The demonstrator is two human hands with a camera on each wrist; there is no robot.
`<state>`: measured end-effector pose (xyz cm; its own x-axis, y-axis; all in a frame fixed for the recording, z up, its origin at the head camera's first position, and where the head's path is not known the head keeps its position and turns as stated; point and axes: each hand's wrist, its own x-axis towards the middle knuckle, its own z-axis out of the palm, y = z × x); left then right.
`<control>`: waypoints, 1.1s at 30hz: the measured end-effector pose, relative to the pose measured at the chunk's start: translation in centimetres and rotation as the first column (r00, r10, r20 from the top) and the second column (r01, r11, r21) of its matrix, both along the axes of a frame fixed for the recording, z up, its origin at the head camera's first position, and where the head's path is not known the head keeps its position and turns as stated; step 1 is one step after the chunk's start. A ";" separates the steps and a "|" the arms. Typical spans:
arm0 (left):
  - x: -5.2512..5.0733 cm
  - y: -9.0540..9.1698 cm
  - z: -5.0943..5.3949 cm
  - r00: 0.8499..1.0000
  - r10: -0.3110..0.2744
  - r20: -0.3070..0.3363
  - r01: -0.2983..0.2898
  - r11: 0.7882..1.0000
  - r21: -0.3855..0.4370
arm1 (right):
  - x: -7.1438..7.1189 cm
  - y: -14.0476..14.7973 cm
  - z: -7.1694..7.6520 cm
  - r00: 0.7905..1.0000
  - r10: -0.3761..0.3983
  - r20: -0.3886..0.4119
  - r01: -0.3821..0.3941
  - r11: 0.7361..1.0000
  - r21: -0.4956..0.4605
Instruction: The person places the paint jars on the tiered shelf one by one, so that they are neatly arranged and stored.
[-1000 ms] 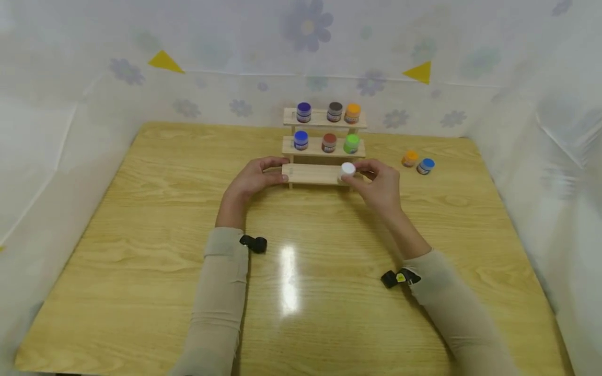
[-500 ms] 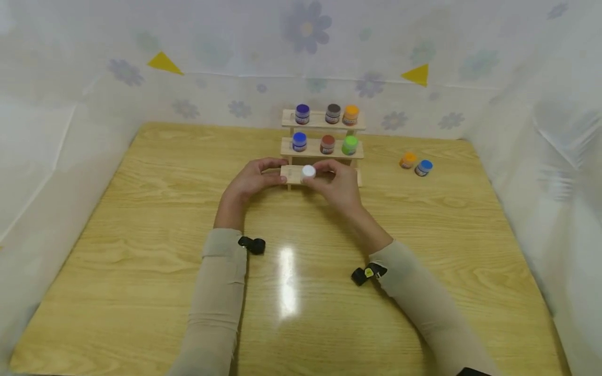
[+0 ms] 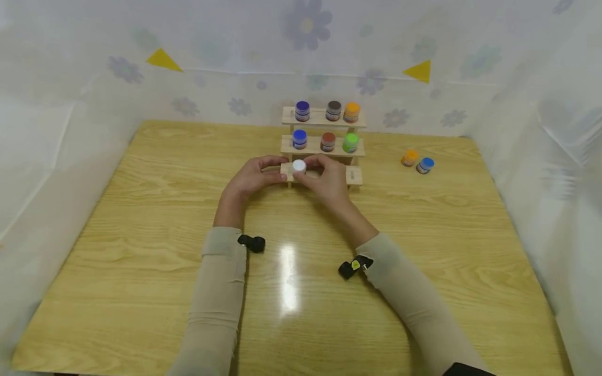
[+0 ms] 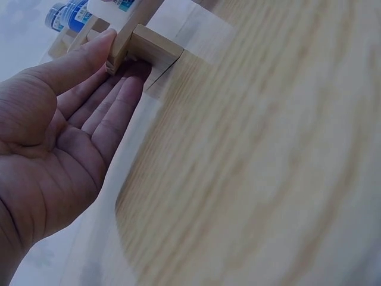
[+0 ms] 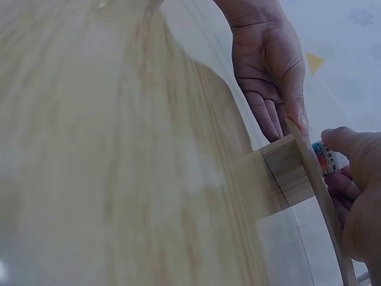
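My right hand (image 3: 329,180) pinches a small white-lidded paint jar (image 3: 299,166) between thumb and fingers, at the left part of the lowest step of a three-tier wooden rack (image 3: 354,176). In the right wrist view the jar's printed label (image 5: 325,158) shows. Whether its base touches the step cannot be told. My left hand (image 3: 251,177) grips the left end of that step; in the left wrist view the thumb lies on its edge, the fingers behind it. The middle tier holds a blue jar (image 3: 299,139), a red-brown jar (image 3: 327,142) and a green jar (image 3: 350,142).
On the top tier stand a dark blue jar (image 3: 302,111), a black-lidded jar (image 3: 333,110) and an orange jar (image 3: 351,112). Right of the rack, another orange jar (image 3: 409,158) and a blue-lidded jar (image 3: 425,165) stand on the wooden table (image 3: 141,250). A flowered curtain hangs behind.
My right hand has carried the white-lidded jar leftward along the lowest step, from its right end to near its left end. My left hand keeps its grip there.
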<state>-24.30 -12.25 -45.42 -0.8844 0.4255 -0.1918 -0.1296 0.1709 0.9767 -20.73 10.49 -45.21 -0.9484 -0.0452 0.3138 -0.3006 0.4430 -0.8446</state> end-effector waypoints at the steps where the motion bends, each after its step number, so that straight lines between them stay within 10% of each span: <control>1: 0.0 0.0 0.0 1.000 -0.001 0.003 0.001 1.000 0.005 | 0.0 0.0 0.0 1.000 -0.001 -0.004 0.001 1.000 0.003; 15: 0.1 0.6 -0.3 1.000 -0.014 0.019 0.013 0.999 0.035 | 0.1 2.2 0.7 0.992 0.072 0.103 -0.076 0.996 0.036; 33: 0.0 0.2 -0.1 1.000 0.001 0.008 -0.001 1.000 -0.001 | 0.3 9.2 1.4 0.947 0.232 0.223 -0.173 0.952 -0.253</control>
